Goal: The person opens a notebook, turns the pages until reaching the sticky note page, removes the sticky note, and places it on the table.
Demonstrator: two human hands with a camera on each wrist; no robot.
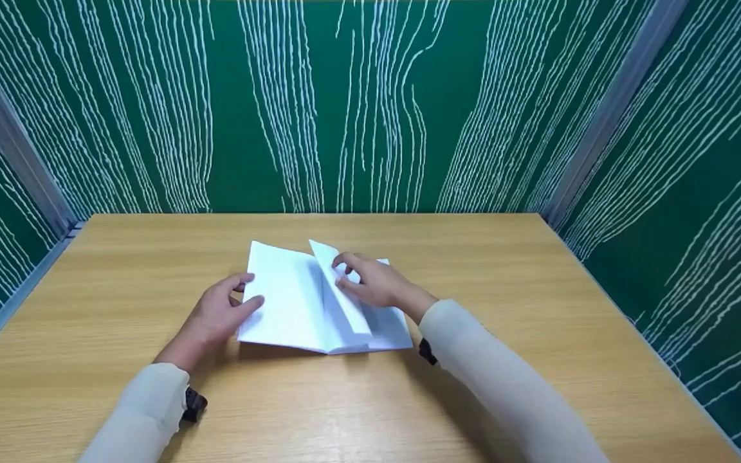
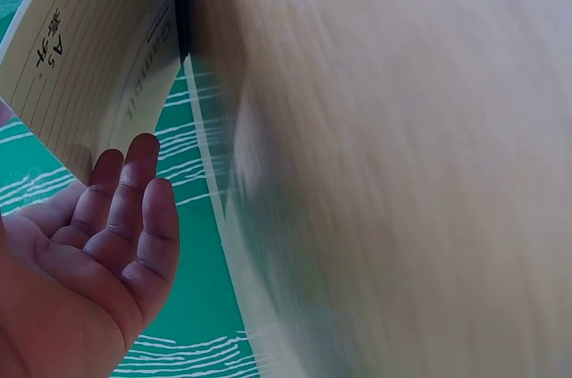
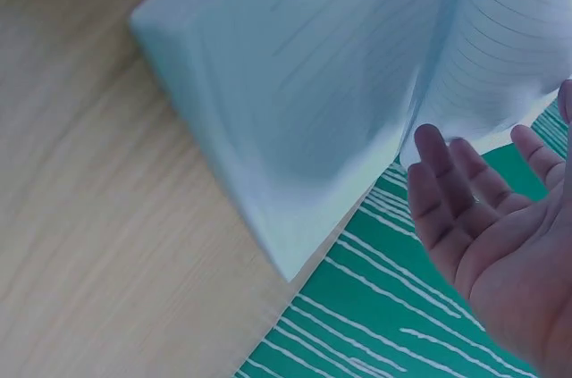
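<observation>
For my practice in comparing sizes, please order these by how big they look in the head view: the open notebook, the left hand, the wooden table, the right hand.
1. Wooden table
2. Open notebook
3. Left hand and right hand: too alike to rank.

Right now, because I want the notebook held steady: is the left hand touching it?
Touching. The head view shows the left hand holding the notebook at its left edge, the thumb lying over it.
</observation>
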